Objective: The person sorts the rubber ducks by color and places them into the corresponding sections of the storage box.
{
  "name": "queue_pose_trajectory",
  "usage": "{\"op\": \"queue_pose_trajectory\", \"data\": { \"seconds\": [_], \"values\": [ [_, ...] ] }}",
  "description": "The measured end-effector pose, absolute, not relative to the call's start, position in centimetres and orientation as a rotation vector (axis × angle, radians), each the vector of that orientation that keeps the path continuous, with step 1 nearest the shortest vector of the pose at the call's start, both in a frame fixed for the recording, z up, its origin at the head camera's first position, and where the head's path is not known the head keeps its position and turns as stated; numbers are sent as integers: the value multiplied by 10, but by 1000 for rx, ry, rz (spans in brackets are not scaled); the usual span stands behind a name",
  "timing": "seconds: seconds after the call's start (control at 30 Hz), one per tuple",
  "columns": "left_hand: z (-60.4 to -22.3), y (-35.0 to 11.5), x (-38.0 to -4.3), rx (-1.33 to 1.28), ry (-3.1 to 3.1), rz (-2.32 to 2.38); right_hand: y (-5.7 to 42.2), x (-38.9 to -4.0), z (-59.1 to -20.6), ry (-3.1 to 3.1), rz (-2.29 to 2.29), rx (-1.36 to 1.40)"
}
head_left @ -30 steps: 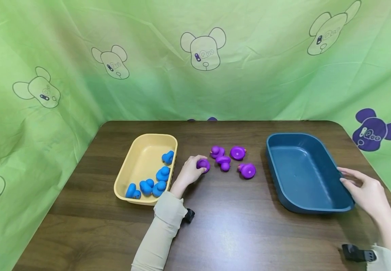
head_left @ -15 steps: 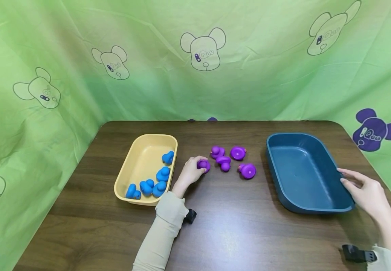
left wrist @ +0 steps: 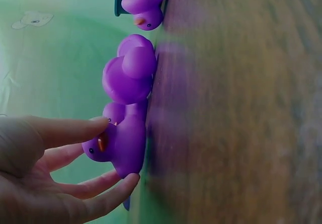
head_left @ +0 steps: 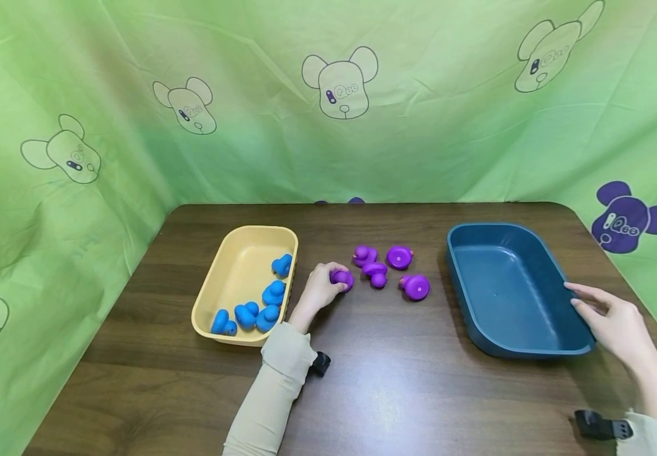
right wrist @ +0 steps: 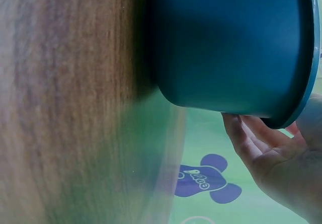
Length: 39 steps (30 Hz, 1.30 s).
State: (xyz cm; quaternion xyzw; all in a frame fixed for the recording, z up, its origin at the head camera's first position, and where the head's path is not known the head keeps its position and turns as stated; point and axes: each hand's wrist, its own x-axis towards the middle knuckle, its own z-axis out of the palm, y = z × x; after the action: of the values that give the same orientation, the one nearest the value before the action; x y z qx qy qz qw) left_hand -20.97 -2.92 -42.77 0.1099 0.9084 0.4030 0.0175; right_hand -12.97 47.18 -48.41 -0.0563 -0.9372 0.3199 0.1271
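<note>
With thumb and fingers, my left hand [head_left: 319, 288] holds a purple rubber duck [left wrist: 127, 146] at the middle of the table. That duck stands upright, its base close to the wood and its orange beak visible in the left wrist view. Several more purple ducks lie just to its right, among them one on its side [head_left: 415, 287] and one with its round base showing [head_left: 399, 258]. At the right, my right hand [head_left: 619, 323] grips the rim of the dark blue bin [head_left: 471, 316], fingers against the outer wall under the lip in the right wrist view.
Left of my left hand stands a yellow bin [head_left: 237, 253] with several blue rubber ducks [head_left: 274, 292] in it. A green printed cloth [head_left: 260, 145] hangs behind and beside the brown wooden table [head_left: 374, 380].
The duck in my left hand has turned from a round, ring-like side to showing its head. My left hand stays almost in place, and my right hand keeps its hold on the bin.
</note>
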Motion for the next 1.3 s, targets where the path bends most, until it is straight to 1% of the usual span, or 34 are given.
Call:
{"op": "queue_pose_trajectory", "data": {
  "seconds": [0.13, 0.33, 0.4, 0.63, 0.77, 0.93, 1.0, 1.07, 1.3],
  "values": [
    [-426, -29, -209, 350, 2826, 1283, 459, -125, -472, -2724, 935, -184],
    [-423, -28, -209, 342, 2813, 1346, 418, -107, -426, -2729, 1026, -167],
    [-422, -27, -209, 349, 2802, 1379, 412, -105, -421, -2729, 1043, -163],
    [-414, -23, -207, 451, 2781, 1496, 458, -122, -471, -2733, 967, -192],
    [-409, -18, -206, 485, 2779, 1532, 455, -121, -470, -2718, 971, -210],
    [-402, -10, -205, 510, 2741, 1581, 424, -109, -435, -2707, 1051, -189],
    [-399, -5, -205, 526, 2714, 1605, 417, -106, -427, -2708, 1086, -168],
    [-397, 0, -204, 549, 2698, 1622, 420, -107, -431, -2702, 1075, -192],
    [-391, 20, -198, 599, 2650, 1647, 457, -121, -473, -2729, 1009, -239]
  ]
}}
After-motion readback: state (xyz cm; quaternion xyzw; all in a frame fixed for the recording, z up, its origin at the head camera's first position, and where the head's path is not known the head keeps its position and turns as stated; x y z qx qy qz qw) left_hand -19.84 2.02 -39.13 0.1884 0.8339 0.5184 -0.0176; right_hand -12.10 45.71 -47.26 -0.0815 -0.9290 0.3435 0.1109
